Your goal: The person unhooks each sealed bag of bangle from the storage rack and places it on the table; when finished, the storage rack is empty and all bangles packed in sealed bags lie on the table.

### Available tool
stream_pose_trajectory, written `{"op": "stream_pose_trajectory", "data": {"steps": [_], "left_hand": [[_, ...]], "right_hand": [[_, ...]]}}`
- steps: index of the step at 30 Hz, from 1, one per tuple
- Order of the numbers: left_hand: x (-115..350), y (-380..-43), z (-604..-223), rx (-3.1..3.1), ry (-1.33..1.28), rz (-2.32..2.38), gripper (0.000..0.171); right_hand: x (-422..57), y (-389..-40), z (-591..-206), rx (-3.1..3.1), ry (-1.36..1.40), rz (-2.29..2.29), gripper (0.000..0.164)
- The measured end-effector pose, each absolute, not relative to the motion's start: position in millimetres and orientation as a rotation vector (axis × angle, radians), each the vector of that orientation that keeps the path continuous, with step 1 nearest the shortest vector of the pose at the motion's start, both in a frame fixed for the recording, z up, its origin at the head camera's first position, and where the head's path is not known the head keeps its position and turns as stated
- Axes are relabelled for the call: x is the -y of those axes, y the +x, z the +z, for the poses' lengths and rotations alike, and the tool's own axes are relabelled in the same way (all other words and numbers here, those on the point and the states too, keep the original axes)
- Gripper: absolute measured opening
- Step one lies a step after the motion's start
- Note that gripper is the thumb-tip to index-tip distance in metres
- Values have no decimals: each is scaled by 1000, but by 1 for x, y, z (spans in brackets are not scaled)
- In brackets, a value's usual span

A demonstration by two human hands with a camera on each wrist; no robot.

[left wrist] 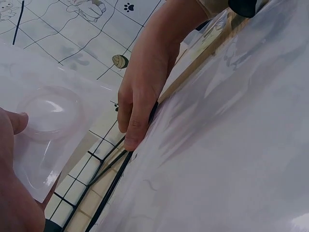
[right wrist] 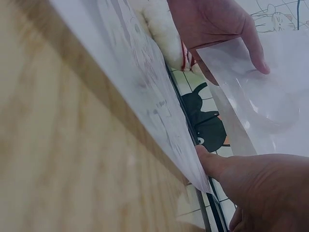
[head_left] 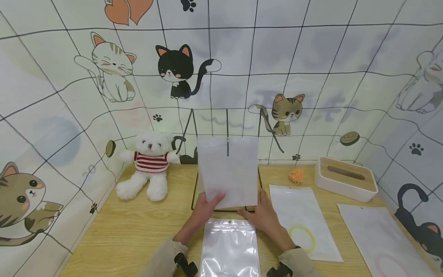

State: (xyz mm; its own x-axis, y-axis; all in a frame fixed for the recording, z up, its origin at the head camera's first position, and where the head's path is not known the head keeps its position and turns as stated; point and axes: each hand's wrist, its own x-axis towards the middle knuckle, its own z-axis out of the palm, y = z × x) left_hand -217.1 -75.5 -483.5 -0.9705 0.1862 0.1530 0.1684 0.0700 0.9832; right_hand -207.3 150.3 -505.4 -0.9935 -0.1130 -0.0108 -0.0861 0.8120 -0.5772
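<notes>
My left hand (head_left: 205, 207) holds a white-backed plastic packet (head_left: 230, 173) upright by its lower left part, thumb across the front. A pale clear ring (left wrist: 50, 113) shows inside it in the left wrist view. Behind the packet stands a black wire display stand (head_left: 192, 192); its middle prong (head_left: 227, 121) reaches down over the packet's top edge. At the stand's lower right, my right hand (head_left: 264, 215) grips the black wire, its thumb (right wrist: 212, 162) against the bar in the right wrist view. A shiny zip bag (head_left: 230, 246) lies on the table between the forearms.
Two flat white packets lie at right, one with a yellow ring (head_left: 306, 236), the other with a pink ring (head_left: 391, 265). Behind them are an orange tangled bundle (head_left: 296, 176) and a tissue box (head_left: 346, 179). A white teddy bear (head_left: 149, 165) sits left of the stand.
</notes>
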Motion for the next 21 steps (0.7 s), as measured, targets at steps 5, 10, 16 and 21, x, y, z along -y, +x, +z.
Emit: {"op": "stream_pose_trajectory", "data": {"steps": [5, 10, 16, 21], "left_hand": [[74, -216, -482, -2309, 357, 2120, 27], [73, -215, -481, -2292, 338, 2145, 18], [72, -213, -484, -2237, 353, 2191, 20], [73, -210, -485, -2192, 361, 2243, 22]], "right_hand": [[-150, -207, -505, -2954, -158, -940, 111], [-151, -205, -500, -3004, -242, -927, 103], [-155, -203, -501, -3066, -380, -781, 85], [-154, -206, -502, -3042, -339, -743, 84]]}}
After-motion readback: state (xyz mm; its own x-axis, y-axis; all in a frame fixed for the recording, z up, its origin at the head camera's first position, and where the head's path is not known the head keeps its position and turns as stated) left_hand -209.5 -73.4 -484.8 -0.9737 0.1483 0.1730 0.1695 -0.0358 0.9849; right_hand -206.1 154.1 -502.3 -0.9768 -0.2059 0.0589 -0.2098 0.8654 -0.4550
